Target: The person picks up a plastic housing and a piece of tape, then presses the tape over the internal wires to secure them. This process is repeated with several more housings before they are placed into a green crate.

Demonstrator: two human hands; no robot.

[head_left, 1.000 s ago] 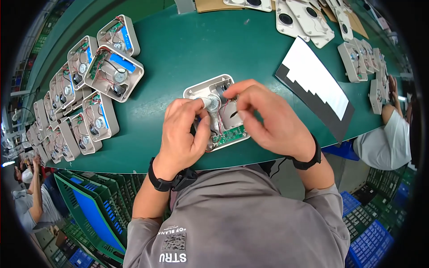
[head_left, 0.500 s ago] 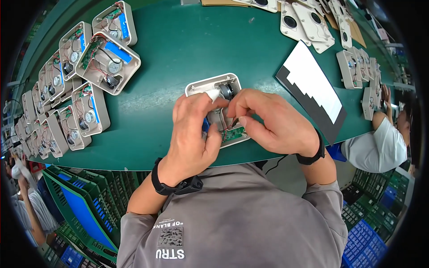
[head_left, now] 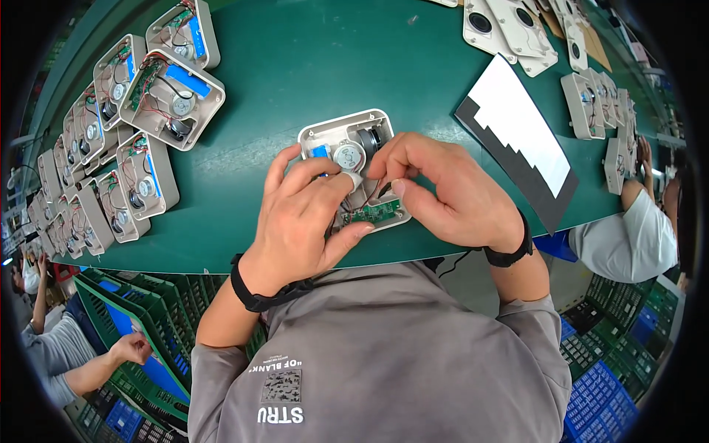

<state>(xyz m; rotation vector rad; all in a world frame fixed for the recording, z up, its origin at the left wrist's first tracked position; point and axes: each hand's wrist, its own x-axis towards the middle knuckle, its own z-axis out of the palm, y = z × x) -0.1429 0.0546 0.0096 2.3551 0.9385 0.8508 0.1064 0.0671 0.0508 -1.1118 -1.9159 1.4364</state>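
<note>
An open off-white plastic housing [head_left: 343, 122] lies on the table before me. Inside it sit a round silver motor [head_left: 348, 156], a black round part [head_left: 369, 137], a blue battery cell [head_left: 320, 151] and a green circuit board [head_left: 375, 213]. My left hand [head_left: 299, 214] rests over the housing's left side, fingers spread and thumb apart. A white cover caps one of its fingertips, next to the motor. My right hand [head_left: 450, 192] pinches a thin dark wire [head_left: 385, 189] between thumb and forefinger above the board; the fingers partly hide its end.
Stacks of similar filled housings [head_left: 177, 103] stand at the left, more [head_left: 583, 107] at the far right. Flat covers with black discs [head_left: 509, 33] lie at the back right. A black and white sheet [head_left: 521, 140] lies right of my hands. Green crates [head_left: 140, 317] stand below the table edge.
My left hand has opened and shifted left, uncovering the motor and board. My right hand still pinches near the same spot. At the lower left, another person's arm has come over the crates.
</note>
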